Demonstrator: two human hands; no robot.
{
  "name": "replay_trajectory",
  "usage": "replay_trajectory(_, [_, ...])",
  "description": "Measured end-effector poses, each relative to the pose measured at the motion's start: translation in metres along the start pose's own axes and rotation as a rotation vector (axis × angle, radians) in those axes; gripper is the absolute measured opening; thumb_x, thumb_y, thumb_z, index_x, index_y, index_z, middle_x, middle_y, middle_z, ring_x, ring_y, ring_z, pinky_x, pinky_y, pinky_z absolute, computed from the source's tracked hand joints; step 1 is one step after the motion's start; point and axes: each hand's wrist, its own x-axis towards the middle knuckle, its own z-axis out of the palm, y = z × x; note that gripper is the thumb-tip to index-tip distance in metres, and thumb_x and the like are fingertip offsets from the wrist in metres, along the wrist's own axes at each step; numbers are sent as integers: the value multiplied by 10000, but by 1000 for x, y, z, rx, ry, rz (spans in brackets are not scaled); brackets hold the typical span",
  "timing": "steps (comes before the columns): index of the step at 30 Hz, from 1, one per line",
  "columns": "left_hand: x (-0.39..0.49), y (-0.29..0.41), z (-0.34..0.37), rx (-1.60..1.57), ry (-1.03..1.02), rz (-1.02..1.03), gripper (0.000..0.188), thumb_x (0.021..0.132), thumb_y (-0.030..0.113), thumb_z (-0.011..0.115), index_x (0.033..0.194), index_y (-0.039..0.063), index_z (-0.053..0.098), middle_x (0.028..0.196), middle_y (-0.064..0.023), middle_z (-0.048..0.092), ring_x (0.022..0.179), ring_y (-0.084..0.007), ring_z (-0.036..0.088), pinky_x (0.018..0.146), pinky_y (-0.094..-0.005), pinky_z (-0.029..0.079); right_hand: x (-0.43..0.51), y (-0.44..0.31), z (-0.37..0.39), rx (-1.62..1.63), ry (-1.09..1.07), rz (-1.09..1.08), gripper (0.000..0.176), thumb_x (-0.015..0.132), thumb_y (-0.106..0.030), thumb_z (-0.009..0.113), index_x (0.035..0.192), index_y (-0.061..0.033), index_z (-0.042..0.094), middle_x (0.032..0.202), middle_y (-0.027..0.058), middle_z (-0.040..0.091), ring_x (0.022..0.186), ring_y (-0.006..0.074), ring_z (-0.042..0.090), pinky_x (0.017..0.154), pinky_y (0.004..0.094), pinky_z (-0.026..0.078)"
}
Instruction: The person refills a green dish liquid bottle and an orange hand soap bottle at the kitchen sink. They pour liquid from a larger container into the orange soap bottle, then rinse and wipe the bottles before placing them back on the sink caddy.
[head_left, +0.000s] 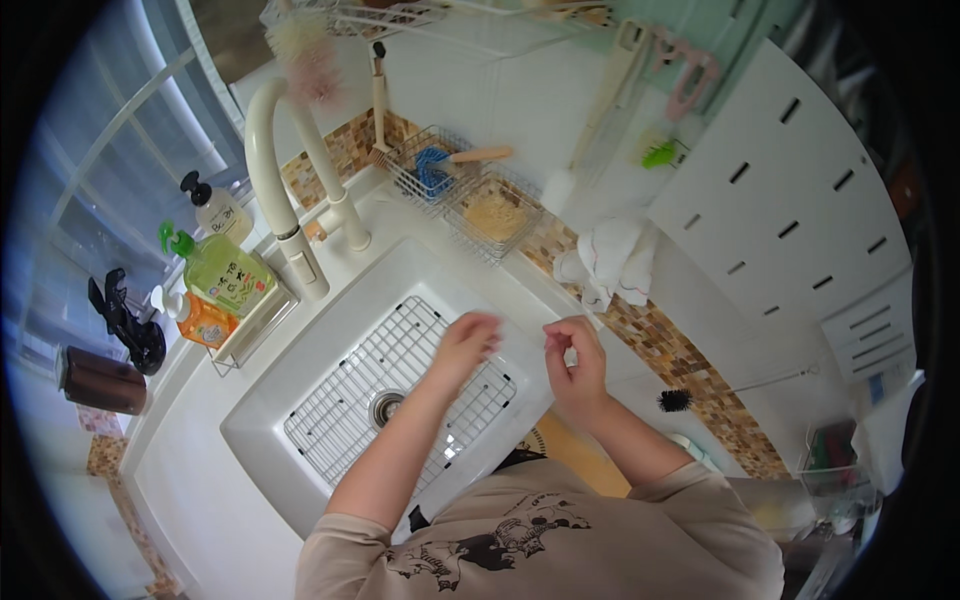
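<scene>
My left hand (469, 345) is raised over the right part of a white sink (259, 427), its fingers blurred and loosely curled, with no object visible in it. Level with it, near the sink's right rim, my right hand (576, 360) is curled with a gap between thumb and fingers, and I see nothing in it. The two hands are apart. Below them a wire sink grid (352, 375) lies in the basin, around a metal drain (386, 409). A cream pull-down faucet (274, 180) arches over the basin's back left corner.
Pump bottles of green liquid (229, 274) and orange liquid (204, 322) stand in a rack at the left. Behind the sink, wire baskets hold a blue-headed brush (433, 169) and a tan scrubber (495, 214). White cloths (615, 259) hang on the wall near a black bristle brush (675, 400).
</scene>
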Motion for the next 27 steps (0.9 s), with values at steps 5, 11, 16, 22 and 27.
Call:
replay_trajectory(5, [37, 36, 117, 150, -142, 445, 436, 827, 347, 806, 1026, 17, 603, 881, -78, 620, 768, -122, 581, 665, -272, 492, 51, -69, 21, 115, 63, -479, 298, 779, 120, 616, 1048, -7, 594, 929, 130, 593, 749, 252, 601, 621, 311, 504])
replay_trajectory(11, [60, 19, 98, -61, -447, 275, 246, 886, 186, 654, 1059, 10, 655, 1006, -41, 661, 838, -107, 576, 741, -301, 488, 114, -70, 92, -41, -608, -67, 195, 867, -102, 642, 1044, -35, 595, 898, 152, 637, 794, 327, 642, 721, 418, 516])
replay_trajectory(16, [33, -45, 39, -114, -207, -20, 342, 944, 310, 601, 1218, 105, 627, 1001, -15, 643, 867, -112, 573, 782, -285, 484, 162, -43, 216, 59, -672, 75, 277, 863, -112, 669, 1122, -41, 603, 836, 176, 675, 795, 328, 663, 718, 408, 524])
replay_trajectory(22, [-25, -97, -101, -1033, 335, -196, 385, 1045, 369, 400, 1340, 155, 526, 1126, -89, 658, 908, -197, 657, 810, -346, 547, 189, -8, 323, 320, -640, 140, 198, 852, -88, 714, 1032, -23, 665, 802, 96, 669, 709, 189, 642, 664, 319, 526])
replay_trajectory(27, [-5, -65, -142, -1187, 557, -26, 390, 1039, 363, 452, 1293, 82, 546, 1083, -110, 640, 885, -183, 649, 732, -254, 565, 180, -7, 339, 320, -622, 64, 309, 842, -70, 745, 1137, -26, 662, 817, 33, 657, 654, 105, 608, 606, 252, 510])
